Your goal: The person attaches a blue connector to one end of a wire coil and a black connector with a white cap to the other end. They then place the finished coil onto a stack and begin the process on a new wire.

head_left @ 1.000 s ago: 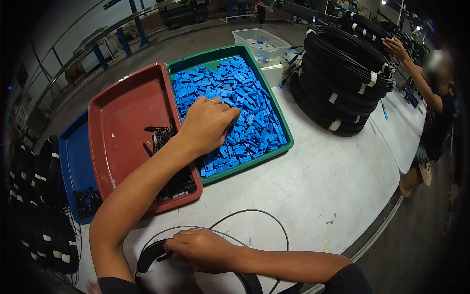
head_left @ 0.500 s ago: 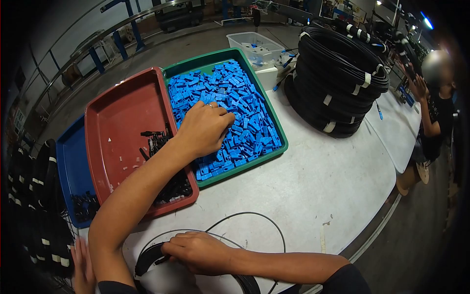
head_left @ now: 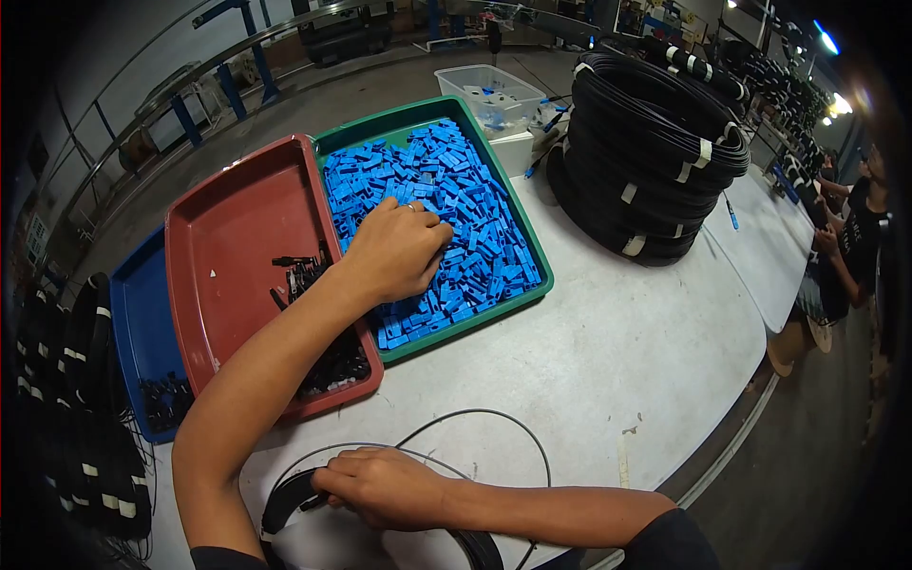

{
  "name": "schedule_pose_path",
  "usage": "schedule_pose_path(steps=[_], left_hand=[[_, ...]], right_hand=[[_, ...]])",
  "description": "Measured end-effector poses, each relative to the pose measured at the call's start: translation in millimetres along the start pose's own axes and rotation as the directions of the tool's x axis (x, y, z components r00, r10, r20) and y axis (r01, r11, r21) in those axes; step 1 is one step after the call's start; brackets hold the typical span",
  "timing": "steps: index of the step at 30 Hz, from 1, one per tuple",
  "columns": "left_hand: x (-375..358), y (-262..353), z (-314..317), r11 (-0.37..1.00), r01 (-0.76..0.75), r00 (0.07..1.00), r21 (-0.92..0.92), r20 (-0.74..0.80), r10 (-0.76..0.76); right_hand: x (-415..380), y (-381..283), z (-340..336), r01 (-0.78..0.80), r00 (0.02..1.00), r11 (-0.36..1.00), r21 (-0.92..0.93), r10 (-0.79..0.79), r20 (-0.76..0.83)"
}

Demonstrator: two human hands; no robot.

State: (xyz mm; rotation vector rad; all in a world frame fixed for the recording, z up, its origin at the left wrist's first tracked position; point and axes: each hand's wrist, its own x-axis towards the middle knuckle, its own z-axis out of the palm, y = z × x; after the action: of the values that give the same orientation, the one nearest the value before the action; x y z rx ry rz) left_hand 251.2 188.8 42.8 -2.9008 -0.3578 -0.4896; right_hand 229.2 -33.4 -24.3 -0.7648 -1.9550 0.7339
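My left hand, with a ring on one finger, reaches into the green tray of small blue plastic pieces that look like connector housings. Its fingers are curled down among the pieces, and what they pinch is hidden. Near the table's front edge, my right hand is closed around a coil of black cable. A thin loop of this cable spreads over the white tabletop. A blurred patch covers the middle of the coil.
Left of the green tray are a red tray and a blue tray, both with black parts. A tall stack of cable coils stands at right, a clear plastic bin behind. Another person is at far right.
Both my hands stay nearly where they were. A blurred hand at the lower left has gone from view. The person at far right has shifted and lowered a raised hand.
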Motion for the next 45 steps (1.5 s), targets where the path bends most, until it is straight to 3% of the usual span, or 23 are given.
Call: schedule_pose_path(steps=[3, 8, 12, 14, 18, 21, 24, 26, 28, 30, 32, 33, 35, 36, 38, 40, 42, 44, 45], left_hand=[[-1.6, 0.6, 0.1, 0.999, -0.036, 0.998, -0.030, -0.054, 0.034], [3.1, 3.5, -1.9, 0.986, 0.060, 0.997, -0.156, 0.061, -0.052], [7.3, 2.8, -8.8, 0.982, 0.110, 0.993, -0.156, 0.052, -0.103], [6.3, 2.5, -14.3, 0.952, 0.154, 0.988, -0.264, 0.017, -0.155], [-8.8, -6.1, -24.6, 0.950, 0.115, 0.985, -0.289, -0.090, -0.146], [-34.8, -0.7, -47.0, 0.813, 0.221, 0.946, -0.538, -0.085, -0.313], [-80.9, 21.5, -78.4, 0.707, 0.291, 0.878, -0.645, -0.114, -0.465], [-124.0, 28.4, -83.0, 0.722, 0.259, 0.856, -0.641, -0.193, -0.479], [-169.1, 43.1, -96.6, 0.647, 0.339, 0.851, -0.683, -0.071, -0.521], [-211.1, 57.6, -103.0, 0.536, 0.454, 0.785, -0.712, 0.036, -0.618], [-248.6, 65.0, -91.8, 0.399, 0.412, 0.737, -0.819, 0.042, -0.675], [-263.8, 68.3, -81.2, 0.398, 0.416, 0.730, -0.817, 0.040, -0.682], [-287.3, 72.3, -65.1, 0.157, 0.179, 0.679, -0.971, 0.006, -0.734], [-291.9, 73.5, -67.8, 0.157, 0.174, 0.674, -0.972, 0.002, -0.739], [-296.5, 79.3, -71.7, 0.010, 0.199, 0.705, -0.980, 0.136, -0.696], [-293.5, 83.8, -72.9, 0.021, 0.101, 0.728, -0.995, 0.059, -0.683], [-294.9, 90.2, -81.8, 0.031, 0.302, 0.776, -0.953, 0.227, -0.589], [-294.8, 98.2, -85.4, -0.014, 0.301, 0.751, -0.954, 0.246, -0.612], [-295.4, 99.5, -86.4, 0.053, 0.350, 0.755, -0.935, 0.248, -0.608]], right_hand=[[0.5, -0.5, -0.6, 0.006, 1.000, 1.000, -0.003, -0.006, -0.002], [-0.2, 1.0, 1.2, -0.001, 1.000, 1.000, 0.002, 0.001, 0.010], [-0.5, 1.0, 0.2, 0.001, 1.000, 1.000, -0.003, -0.001, 0.014], [-1.4, 1.1, 1.0, 0.003, 1.000, 1.000, -0.012, -0.003, 0.008], [-0.2, -4.4, -4.4, 0.020, 1.000, 0.999, -0.036, -0.020, 0.001], [0.5, -3.2, -6.1, 0.006, 1.000, 1.000, 0.008, -0.006, 0.017], [4.1, -11.3, -10.4, -0.002, 1.000, 1.000, 0.026, 0.003, -0.029], [4.4, -10.9, -11.3, -0.051, 0.998, 0.998, -0.030, 0.050, -0.030], [4.2, -7.4, -9.1, -0.062, 0.997, 0.996, -0.065, 0.058, -0.054], [7.3, -12.1, -11.3, -0.022, 0.997, 0.996, -0.088, 0.016, -0.077], [7.4, -12.2, -12.0, -0.050, 0.997, 0.991, -0.120, 0.043, -0.060], [7.7, -12.4, -12.6, -0.032, 0.998, 0.990, -0.139, 0.024, -0.058], [8.9, -14.1, -13.8, 0.001, 0.998, 0.983, -0.186, -0.012, -0.055], [9.8, -16.7, -14.4, 0.004, 0.999, 0.982, -0.188, -0.013, -0.046], [10.1, -23.1, -14.8, -0.020, 0.999, 0.977, -0.213, 0.013, -0.034], [10.2, -23.3, -15.0, -0.013, 1.000, 0.969, -0.246, 0.007, -0.025], [9.5, -24.8, -14.7, -0.045, 0.999, 0.962, -0.269, 0.039, -0.029], [9.6, -26.6, -14.4, -0.060, 0.998, 0.961, -0.269, 0.055, -0.029], [9.4, -26.2, -14.7, -0.053, 0.998, 0.960, -0.273, 0.047, -0.029]])
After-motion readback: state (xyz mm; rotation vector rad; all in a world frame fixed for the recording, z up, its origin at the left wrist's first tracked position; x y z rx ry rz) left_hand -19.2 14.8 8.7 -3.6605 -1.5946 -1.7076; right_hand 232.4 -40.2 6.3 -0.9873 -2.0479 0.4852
